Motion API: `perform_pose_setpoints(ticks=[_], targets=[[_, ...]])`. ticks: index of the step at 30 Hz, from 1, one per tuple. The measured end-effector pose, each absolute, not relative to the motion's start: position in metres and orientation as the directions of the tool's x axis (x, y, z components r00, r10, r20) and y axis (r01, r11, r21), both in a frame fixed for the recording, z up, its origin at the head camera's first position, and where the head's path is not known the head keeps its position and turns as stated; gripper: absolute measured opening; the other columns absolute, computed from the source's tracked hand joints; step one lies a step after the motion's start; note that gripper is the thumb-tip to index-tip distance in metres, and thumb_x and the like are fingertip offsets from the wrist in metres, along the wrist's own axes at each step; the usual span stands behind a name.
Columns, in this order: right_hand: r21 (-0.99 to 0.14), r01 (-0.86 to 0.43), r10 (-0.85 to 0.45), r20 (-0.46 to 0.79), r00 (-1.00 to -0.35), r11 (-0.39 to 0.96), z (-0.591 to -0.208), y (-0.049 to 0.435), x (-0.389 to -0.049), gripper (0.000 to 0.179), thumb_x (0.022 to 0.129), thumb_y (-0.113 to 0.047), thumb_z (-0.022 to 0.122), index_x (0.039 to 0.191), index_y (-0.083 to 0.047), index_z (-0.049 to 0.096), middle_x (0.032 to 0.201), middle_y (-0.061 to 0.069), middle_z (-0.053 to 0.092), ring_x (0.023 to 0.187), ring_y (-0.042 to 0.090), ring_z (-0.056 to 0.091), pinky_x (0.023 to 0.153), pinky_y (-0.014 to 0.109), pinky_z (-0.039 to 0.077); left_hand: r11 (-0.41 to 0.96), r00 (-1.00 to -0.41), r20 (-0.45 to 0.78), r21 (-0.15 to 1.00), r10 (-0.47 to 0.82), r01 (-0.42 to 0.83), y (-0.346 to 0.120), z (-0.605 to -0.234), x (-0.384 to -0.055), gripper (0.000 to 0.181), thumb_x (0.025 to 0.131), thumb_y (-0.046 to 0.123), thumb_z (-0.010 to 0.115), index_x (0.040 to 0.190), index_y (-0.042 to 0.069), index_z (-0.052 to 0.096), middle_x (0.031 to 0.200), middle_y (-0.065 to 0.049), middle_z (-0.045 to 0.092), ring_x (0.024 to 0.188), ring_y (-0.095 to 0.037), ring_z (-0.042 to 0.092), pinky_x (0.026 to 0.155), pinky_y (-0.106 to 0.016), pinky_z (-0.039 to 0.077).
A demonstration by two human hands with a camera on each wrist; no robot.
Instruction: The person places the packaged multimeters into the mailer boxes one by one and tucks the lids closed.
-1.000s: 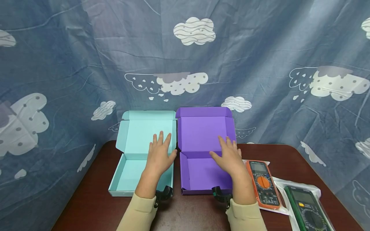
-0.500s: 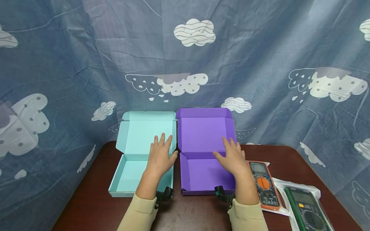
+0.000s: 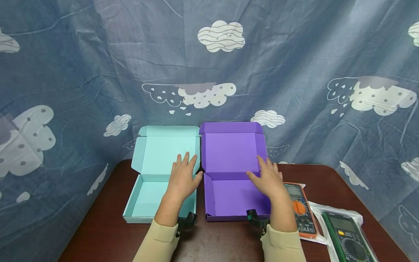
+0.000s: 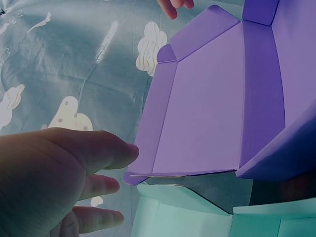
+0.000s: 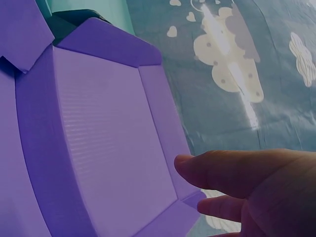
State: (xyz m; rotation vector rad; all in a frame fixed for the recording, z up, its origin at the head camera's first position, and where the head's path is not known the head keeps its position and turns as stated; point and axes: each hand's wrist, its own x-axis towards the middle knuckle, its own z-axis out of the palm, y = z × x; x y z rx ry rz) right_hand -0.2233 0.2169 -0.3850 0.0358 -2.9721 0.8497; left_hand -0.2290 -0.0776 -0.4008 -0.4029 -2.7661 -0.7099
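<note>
Two cardboard boxes stand side by side with lids raised: a mint-green box (image 3: 148, 198) on the left and a purple box (image 3: 234, 198) on the right. My left hand (image 3: 182, 180) hovers over the right part of the mint box, fingers spread and holding nothing. Over the right side of the purple box is my right hand (image 3: 269, 181), its fingers extended and nothing in them. The left wrist view shows the left thumb (image 4: 116, 150) in front of the purple lid. In the right wrist view the right thumb (image 5: 190, 165) overlaps the edge of that lid.
Right of the purple box lies an orange multimeter (image 3: 301, 209) on white wrapping, partly hidden by the right forearm. Farther right is a green multimeter (image 3: 350, 236) in a clear white-edged bag. A blue cloud-print cloth (image 3: 294, 127) hangs behind the brown table (image 3: 98, 225).
My right hand has drifted right, from over the purple box's middle toward its right edge, and slightly nearer. The left hand has shifted only slightly right and nearer. The boxes have stayed put.
</note>
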Motion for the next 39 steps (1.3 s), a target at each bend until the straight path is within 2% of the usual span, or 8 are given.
perform_pose_setpoints(ticks=[8, 18, 25, 32, 39], targets=[[-0.543, -0.003, 0.015, 0.029, -0.999, 0.840, -0.386, 0.227, -0.221, 0.082, 0.102, -0.038, 0.059, 0.160, 0.005, 0.020, 0.159, 0.042, 0.011, 0.145, 0.064, 0.001, 0.110, 0.078, 0.007, 0.844, -0.932, 0.287, 0.423, 0.221, 0.331, -0.076, -0.401, -0.229, 0.058, 0.102, 0.030, 0.064, 0.152, 0.005, 0.049, 0.159, -0.026, 0.036, 0.149, -0.051, 0.021, 0.118, -0.063, 0.022], [-0.556, 0.033, 0.034, -0.008, -0.999, 0.830, -0.387, 0.240, -0.220, 0.083, 0.103, -0.039, 0.057, 0.161, 0.003, 0.017, 0.159, 0.043, 0.007, 0.145, 0.064, -0.002, 0.110, 0.079, 0.005, 0.826, -0.926, 0.255, 0.429, 0.278, 0.366, -0.074, -0.401, -0.228, 0.052, 0.102, 0.028, 0.064, 0.147, 0.004, 0.055, 0.152, -0.028, 0.044, 0.145, -0.052, 0.030, 0.116, -0.063, 0.028], [-0.545, 0.045, 0.052, -0.002, -0.999, 0.837, -0.384, 0.249, -0.220, 0.083, 0.103, -0.038, 0.058, 0.159, 0.007, 0.017, 0.157, 0.044, 0.009, 0.143, 0.066, 0.000, 0.109, 0.079, 0.007, 0.812, -0.913, 0.264, 0.425, 0.311, 0.400, -0.071, -0.401, -0.227, 0.049, 0.102, 0.028, 0.063, 0.143, 0.002, 0.058, 0.147, -0.028, 0.050, 0.143, -0.053, 0.034, 0.115, -0.062, 0.030], [-0.532, 0.062, 0.065, -0.013, -0.998, 0.844, -0.383, 0.256, -0.220, 0.084, 0.102, -0.039, 0.056, 0.159, 0.009, 0.017, 0.156, 0.044, 0.012, 0.142, 0.067, 0.003, 0.108, 0.080, 0.008, 0.794, -0.906, 0.257, 0.440, 0.336, 0.420, -0.067, -0.401, -0.226, 0.048, 0.101, 0.024, 0.065, 0.140, -0.003, 0.059, 0.135, -0.025, 0.060, 0.126, -0.041, 0.056, 0.104, -0.052, 0.047], [-0.530, 0.096, 0.081, -0.052, -0.995, 0.842, -0.383, 0.262, -0.220, 0.084, 0.104, -0.042, 0.053, 0.159, 0.008, 0.014, 0.158, 0.042, 0.010, 0.144, 0.065, 0.003, 0.108, 0.080, 0.008, 0.783, -0.905, 0.225, 0.456, 0.360, 0.424, -0.060, -0.403, -0.226, 0.044, 0.100, 0.022, 0.067, 0.135, -0.004, 0.062, 0.121, -0.023, 0.066, 0.111, -0.038, 0.065, 0.092, -0.049, 0.054]])
